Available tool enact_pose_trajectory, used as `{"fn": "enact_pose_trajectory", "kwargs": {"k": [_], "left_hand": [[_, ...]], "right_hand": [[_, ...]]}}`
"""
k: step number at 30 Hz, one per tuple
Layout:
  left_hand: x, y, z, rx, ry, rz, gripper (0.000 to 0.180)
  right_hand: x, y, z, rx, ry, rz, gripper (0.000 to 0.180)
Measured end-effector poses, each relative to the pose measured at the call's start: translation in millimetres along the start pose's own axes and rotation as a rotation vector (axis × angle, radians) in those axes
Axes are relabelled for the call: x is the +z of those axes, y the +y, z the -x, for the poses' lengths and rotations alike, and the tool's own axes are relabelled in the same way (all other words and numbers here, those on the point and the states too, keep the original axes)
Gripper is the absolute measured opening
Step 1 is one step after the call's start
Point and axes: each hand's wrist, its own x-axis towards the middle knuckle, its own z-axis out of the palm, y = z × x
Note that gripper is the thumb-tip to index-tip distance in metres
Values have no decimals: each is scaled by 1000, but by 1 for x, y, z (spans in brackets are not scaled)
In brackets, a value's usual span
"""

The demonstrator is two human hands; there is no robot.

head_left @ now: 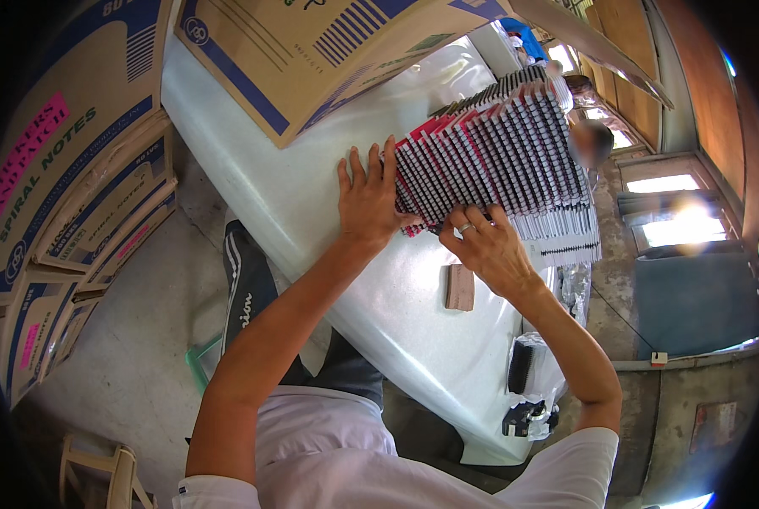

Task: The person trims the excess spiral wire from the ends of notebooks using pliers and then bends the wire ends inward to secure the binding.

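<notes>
A large pile of spiral notebooks (490, 161), with dark wire bindings and red and white edges, leans in a fanned row on the pale table. My left hand (368, 202) lies against its left end, fingers stretched out and pointing away from me, the thumb reaching to the near corner. Along the near edge, my right hand (486, 248), with a ring on one finger, has its fingers bent onto the bindings of the notebooks. Its thumb is partly hidden. Just below that hand, a small brown rectangular block (459, 287) rests on the table.
An open carton (312, 59) stands at the far side of the table (396, 339). Stacked cartons (83, 170) rise at the left. Plastic-wrapped dark items (534, 369) lie by the right edge. A plastic stool (100, 475) is at lower left. Other people appear behind the notebooks.
</notes>
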Motion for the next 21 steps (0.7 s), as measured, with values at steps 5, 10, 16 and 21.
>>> {"fn": "enact_pose_trajectory", "kwargs": {"k": [5,10,16,21], "left_hand": [[1,0,0,0,-3,-3,133],[2,-1,1,-1,1,-8,133],[2,1,1,-6,-6,-18,135],[0,-1,-1,10,18,5,133]], "right_hand": [[-3,5,-1,-33,21,-34,12],[-2,1,-4,-30,12,-12,9],[-7,-11,-13,-7,-181,60,4],[-26,-36,-47,181,-789,26,21]]}}
